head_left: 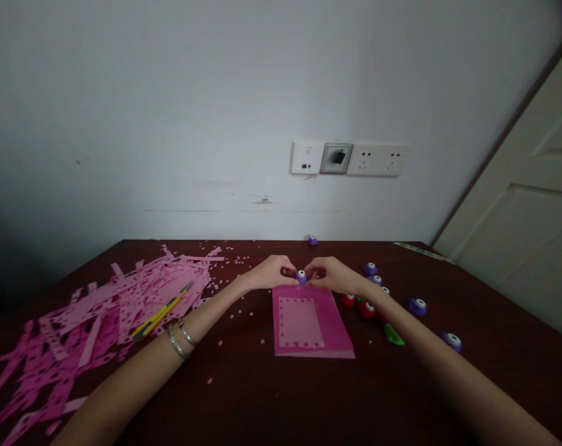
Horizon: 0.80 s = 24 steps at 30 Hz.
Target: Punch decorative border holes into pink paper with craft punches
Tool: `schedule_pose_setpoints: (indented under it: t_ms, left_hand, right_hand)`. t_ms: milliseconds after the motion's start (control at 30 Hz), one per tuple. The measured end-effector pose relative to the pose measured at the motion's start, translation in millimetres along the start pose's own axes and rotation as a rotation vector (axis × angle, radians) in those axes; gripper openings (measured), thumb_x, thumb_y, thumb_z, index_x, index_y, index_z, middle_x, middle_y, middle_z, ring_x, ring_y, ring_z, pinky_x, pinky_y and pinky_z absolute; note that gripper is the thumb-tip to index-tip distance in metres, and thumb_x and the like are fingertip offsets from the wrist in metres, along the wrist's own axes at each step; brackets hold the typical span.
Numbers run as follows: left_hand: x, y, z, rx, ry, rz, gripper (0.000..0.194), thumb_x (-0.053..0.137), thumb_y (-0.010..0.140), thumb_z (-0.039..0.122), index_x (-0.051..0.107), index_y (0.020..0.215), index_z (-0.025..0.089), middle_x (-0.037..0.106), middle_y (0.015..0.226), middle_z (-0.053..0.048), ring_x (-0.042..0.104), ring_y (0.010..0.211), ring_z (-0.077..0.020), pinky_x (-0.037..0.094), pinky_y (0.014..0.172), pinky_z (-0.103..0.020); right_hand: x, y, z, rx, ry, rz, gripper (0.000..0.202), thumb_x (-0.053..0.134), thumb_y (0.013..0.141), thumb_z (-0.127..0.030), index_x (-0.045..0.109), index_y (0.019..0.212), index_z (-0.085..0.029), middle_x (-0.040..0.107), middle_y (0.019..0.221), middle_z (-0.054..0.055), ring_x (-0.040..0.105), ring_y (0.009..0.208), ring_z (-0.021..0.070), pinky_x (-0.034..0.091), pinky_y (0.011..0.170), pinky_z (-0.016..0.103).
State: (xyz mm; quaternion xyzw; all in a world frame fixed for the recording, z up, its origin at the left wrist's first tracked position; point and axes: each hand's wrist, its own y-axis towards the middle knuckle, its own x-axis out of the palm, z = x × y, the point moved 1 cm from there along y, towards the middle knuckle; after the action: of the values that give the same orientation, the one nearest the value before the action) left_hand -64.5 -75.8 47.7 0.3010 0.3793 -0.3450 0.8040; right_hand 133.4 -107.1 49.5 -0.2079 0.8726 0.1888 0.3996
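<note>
A small purple punch with a white top (301, 277) sits at the far edge of a magenta sheet (334, 322). My left hand (275, 272) pinches it from the left, while my right hand (326, 274) has its fingers closed against its right side. On the magenta sheet lies a smaller light pink sheet (302, 323), with a row of darker marks along its left, top and bottom edges. Another pale sheet shows a thin edge beneath the magenta one.
Pink paper strips (95, 316) and a yellow cutter (163, 311) cover the table's left side. More purple punches (417, 306), red ones (366, 310) and a green one (393, 334) lie at right. One purple punch (312, 240) stands by the wall.
</note>
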Motion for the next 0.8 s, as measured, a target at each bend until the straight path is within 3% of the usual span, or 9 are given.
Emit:
schedule_pose_setpoints:
  t_ms: [200,500,700,800]
  left_hand:
    - [12.7,0.2,-7.0,0.026,0.076,-0.066,0.022,0.061,0.073,0.033,0.068,0.079,0.013,0.057,0.069,-0.002,0.051,0.065,-0.0116,0.036,0.060,-0.023]
    - [22.8,1.1,-10.2,0.012,0.145,-0.093,0.019,0.062,0.072,0.032,0.067,0.076,0.014,0.057,0.067,-0.001,0.049,0.063,-0.0113,0.034,0.059,-0.023]
    - [14.0,0.0,-7.8,-0.069,0.131,-0.080,0.026,0.062,0.071,0.038,0.063,0.081,0.014,0.058,0.072,-0.002,0.049,0.063,-0.0109,0.035,0.058,-0.023]
    - [5.1,-1.9,-4.7,-0.155,0.131,-0.115,0.024,0.062,0.070,0.038,0.060,0.073,0.014,0.058,0.069,-0.001,0.049,0.059,-0.0099,0.033,0.054,-0.022]
  right_hand:
    - [18.3,-2.6,12.5,-0.045,-0.127,0.023,0.021,0.059,0.069,-0.017,0.066,0.088,-0.012,0.065,0.082,0.006,0.059,0.071,0.0150,0.045,0.064,0.025]
    - [25.8,-1.7,20.1,-0.087,-0.202,-0.008,0.020,0.062,0.068,-0.018,0.067,0.087,-0.014,0.065,0.084,0.006,0.058,0.076,0.0170,0.043,0.069,0.027]
    - [20.4,-3.8,11.6,-0.015,-0.206,-0.030,0.029,0.066,0.066,-0.020,0.065,0.094,-0.014,0.065,0.091,0.008,0.058,0.081,0.0192,0.044,0.072,0.029]
    - [8.8,-6.4,4.5,0.034,-0.167,-0.034,0.032,0.063,0.068,-0.018,0.063,0.099,-0.013,0.065,0.094,0.009,0.059,0.080,0.0180,0.045,0.071,0.028]
